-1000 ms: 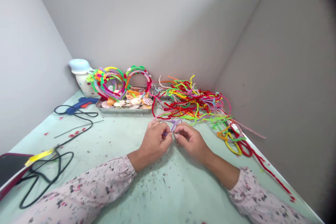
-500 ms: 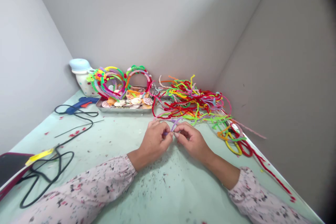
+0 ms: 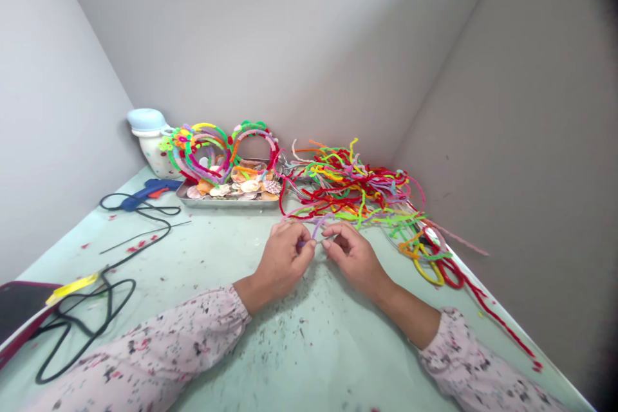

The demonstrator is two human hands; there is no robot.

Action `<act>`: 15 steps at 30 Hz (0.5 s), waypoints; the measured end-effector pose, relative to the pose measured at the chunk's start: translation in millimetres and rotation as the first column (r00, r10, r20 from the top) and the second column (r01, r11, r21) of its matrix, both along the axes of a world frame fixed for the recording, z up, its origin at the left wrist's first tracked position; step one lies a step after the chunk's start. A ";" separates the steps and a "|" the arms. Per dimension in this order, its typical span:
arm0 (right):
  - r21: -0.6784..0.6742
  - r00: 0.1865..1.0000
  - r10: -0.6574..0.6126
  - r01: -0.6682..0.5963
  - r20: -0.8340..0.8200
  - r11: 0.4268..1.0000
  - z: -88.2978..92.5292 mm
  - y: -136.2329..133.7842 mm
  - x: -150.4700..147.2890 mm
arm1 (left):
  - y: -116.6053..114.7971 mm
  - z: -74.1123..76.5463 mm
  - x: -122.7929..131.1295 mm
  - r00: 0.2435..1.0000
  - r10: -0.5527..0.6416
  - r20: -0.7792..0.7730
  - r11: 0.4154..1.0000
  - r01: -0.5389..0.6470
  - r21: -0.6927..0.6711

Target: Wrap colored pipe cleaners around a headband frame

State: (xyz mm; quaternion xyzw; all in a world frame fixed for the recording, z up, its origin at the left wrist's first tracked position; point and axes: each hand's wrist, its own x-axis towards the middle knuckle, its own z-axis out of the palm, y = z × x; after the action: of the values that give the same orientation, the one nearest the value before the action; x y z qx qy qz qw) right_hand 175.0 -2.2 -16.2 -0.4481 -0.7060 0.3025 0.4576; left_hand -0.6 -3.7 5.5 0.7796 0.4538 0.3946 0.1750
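A thin purple pipe cleaner (image 3: 316, 226) curves up between my two hands, above the middle of the table. My left hand (image 3: 288, 250) is closed, thumb and forefinger pinching it, and a bit of purple shows inside the curled fingers. Close by on the right, my right hand (image 3: 351, 250) has its fingers curled, with thumb and forefinger at a thin strand of the same piece. The far end of the pipe cleaner passes behind the right fingertips, partly hidden.
A tangled pile of colourful pipe cleaners (image 3: 347, 180) lies behind my hands. Fuzzy headbands (image 3: 205, 154) stand at a metal tray (image 3: 232, 203) of seashells. Leftward are a blue glue gun (image 3: 147, 193), its black cord (image 3: 120, 262), a lidded white cup (image 3: 153, 145) and a dark red-edged object (image 3: 24, 309).
The purple pipe cleaner now bends in a wider curve to the left. My right fingertips have drawn slightly away from the left ones.
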 end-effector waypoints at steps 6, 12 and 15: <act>0.001 0.999 -0.027 0.027 -0.021 1.000 0.3 0.3 0.6 | 1.3 -1.8 -0.7 0.999 -0.037 -0.002 0.998 0.037 0.058; 0.038 0.996 -0.083 0.085 -0.041 0.996 4.4 0.4 0.4 | 0.6 -0.7 -1.6 0.995 -0.015 0.097 0.996 0.006 0.093; 0.071 0.992 -0.119 0.122 -0.048 0.990 5.5 1.0 0.7 | 0.5 0.6 -1.7 0.997 -0.015 0.080 0.995 0.007 0.102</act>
State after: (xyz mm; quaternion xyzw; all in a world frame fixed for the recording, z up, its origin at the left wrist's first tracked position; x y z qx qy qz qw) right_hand 175.7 -1.2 -10.7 -0.4659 -0.6780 0.2578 0.5067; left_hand -2.3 -3.2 6.1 0.7734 0.4213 0.4473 0.1556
